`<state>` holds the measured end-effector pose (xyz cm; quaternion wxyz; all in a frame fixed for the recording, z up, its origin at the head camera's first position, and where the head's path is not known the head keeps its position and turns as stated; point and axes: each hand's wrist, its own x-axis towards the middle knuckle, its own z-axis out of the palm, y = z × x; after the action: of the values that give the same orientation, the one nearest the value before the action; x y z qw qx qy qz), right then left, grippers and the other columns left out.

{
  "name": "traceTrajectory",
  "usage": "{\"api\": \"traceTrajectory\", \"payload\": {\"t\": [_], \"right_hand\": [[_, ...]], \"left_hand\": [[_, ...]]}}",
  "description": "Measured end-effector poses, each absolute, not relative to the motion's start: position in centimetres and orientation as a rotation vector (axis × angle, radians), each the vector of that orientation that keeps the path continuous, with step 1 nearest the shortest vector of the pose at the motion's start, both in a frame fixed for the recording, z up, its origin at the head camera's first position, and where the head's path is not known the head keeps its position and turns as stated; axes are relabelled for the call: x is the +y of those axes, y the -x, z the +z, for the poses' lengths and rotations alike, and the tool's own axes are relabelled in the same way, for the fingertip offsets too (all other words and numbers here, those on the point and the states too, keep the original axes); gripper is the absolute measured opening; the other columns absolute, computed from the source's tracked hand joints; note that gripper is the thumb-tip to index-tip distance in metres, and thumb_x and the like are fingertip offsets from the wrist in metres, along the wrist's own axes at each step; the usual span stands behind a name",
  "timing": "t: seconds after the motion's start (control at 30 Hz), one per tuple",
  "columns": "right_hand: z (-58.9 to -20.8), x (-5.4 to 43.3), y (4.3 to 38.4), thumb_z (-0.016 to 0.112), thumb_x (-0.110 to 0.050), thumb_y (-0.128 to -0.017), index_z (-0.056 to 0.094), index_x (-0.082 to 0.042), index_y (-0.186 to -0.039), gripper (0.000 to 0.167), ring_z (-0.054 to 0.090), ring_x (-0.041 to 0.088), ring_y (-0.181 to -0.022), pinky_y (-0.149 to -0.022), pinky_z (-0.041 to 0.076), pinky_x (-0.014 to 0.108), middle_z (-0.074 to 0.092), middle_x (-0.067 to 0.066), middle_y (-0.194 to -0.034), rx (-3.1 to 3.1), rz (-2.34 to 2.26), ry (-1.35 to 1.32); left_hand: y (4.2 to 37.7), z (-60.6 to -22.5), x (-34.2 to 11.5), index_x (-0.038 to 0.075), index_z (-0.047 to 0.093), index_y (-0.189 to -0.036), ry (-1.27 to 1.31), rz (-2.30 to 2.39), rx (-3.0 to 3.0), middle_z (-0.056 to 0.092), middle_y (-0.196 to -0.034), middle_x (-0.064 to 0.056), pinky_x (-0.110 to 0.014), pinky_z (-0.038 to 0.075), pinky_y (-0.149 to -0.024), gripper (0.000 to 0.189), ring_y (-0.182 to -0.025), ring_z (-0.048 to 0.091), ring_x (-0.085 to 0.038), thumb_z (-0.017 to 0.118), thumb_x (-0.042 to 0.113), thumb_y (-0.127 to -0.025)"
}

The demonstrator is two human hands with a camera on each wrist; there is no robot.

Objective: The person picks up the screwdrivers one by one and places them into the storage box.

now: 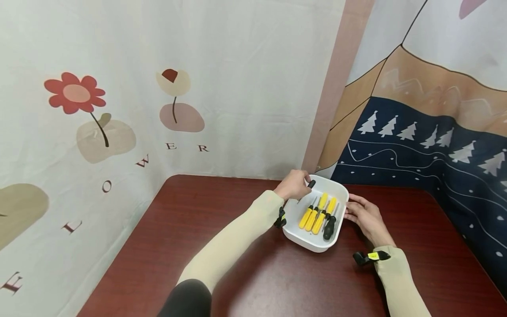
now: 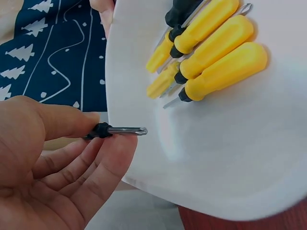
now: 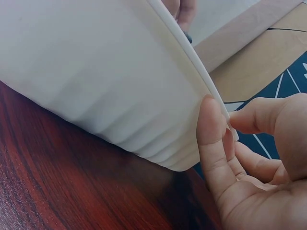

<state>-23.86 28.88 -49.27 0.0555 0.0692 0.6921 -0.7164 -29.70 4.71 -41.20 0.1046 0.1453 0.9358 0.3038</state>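
Note:
My left hand [image 1: 294, 185] is over the far left side of a white plastic basin [image 1: 295, 235]. Between thumb and fingers it pinches a small black-handled screwdriver [image 2: 127, 130], whose cross-shaped metal tip points out past the fingers in the left wrist view. Inside the basin lie several yellow-handled screwdrivers [image 2: 225, 72], side by side. Beside them is another screwdriver with a thick black handle [image 1: 329, 228]. At the basin's right side, my right hand [image 1: 366, 219] grips the rim [image 3: 211, 86] between thumb and fingers.
The basin stands on a dark red wooden table [image 1: 222, 211] near its far edge. Behind the table hangs a pale curtain [image 1: 245, 88] with printed flowers and letters. To the right is a dark blue cloth [image 1: 396, 154] with white trees.

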Motion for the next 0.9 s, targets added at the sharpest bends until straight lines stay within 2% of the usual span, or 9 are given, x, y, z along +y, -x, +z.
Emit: {"api": "traceTrajectory", "payload": {"t": [0.17,0.37,0.43,0.63,0.8,0.9], "right_hand": [[-49.2,28.9,23.8,0.058,-0.008,-0.103,0.033,0.006,-0.154,0.059,0.065,0.003,-0.08,-0.076,0.06,0.02,0.07,-0.011,-0.092,2.11,-2.165,-0.21],[-49.1,28.7,23.8,0.059,-0.008,-0.102,0.034,0.006,-0.153,0.058,0.065,0.004,-0.08,-0.075,0.06,0.02,0.07,-0.01,-0.092,2.097,-2.174,-0.221],[-49.1,28.7,23.8,0.059,-0.008,-0.102,0.035,0.006,-0.153,0.058,0.065,0.004,-0.08,-0.075,0.06,0.02,0.071,-0.01,-0.092,2.094,-2.176,-0.221],[-49.2,28.8,23.9,0.059,-0.007,-0.102,0.036,0.005,-0.152,0.056,0.066,0.003,-0.08,-0.076,0.061,0.021,0.071,-0.009,-0.093,2.091,-2.171,-0.222],[-49.2,28.9,23.9,0.059,-0.007,-0.102,0.037,0.005,-0.151,0.055,0.066,0.004,-0.08,-0.075,0.061,0.021,0.071,-0.009,-0.093,2.091,-2.176,-0.223],[-49.2,28.9,23.9,0.058,-0.006,-0.102,0.035,0.006,-0.152,0.056,0.066,0.004,-0.079,-0.074,0.06,0.02,0.071,-0.009,-0.092,2.078,-2.185,-0.215]], "left_hand": [[30.1,-41.4,5.6,0.003,0.064,-0.125,-0.427,0.808,2.768,0.066,-0.114,-0.011,-0.021,0.055,-0.056,0.031,-0.066,0.065,-0.012,0.07,0.012,-0.096],[30.3,-41.6,6.4,0.003,0.064,-0.126,-0.452,0.708,2.778,0.067,-0.122,-0.012,-0.022,0.058,-0.056,0.032,-0.067,0.065,-0.012,0.069,0.009,-0.095],[30.3,-41.6,6.6,0.003,0.065,-0.125,-0.447,0.678,2.782,0.068,-0.12,-0.011,-0.022,0.058,-0.056,0.031,-0.067,0.066,-0.012,0.069,0.009,-0.095],[30.5,-41.9,7.4,0.006,0.069,-0.114,-0.38,0.556,2.806,0.07,-0.1,-0.007,-0.022,0.055,-0.053,0.019,-0.066,0.064,-0.013,0.071,0.01,-0.095],[30.8,-42.4,8.0,0.007,0.068,-0.122,-0.422,0.469,2.81,0.071,-0.104,-0.008,-0.022,0.054,-0.049,0.025,-0.063,0.066,-0.013,0.068,0.011,-0.098],[30.9,-42.8,8.3,0.009,0.067,-0.126,-0.44,0.39,2.818,0.071,-0.108,-0.006,-0.022,0.053,-0.054,0.028,-0.067,0.065,-0.012,0.068,0.013,-0.098]]}}
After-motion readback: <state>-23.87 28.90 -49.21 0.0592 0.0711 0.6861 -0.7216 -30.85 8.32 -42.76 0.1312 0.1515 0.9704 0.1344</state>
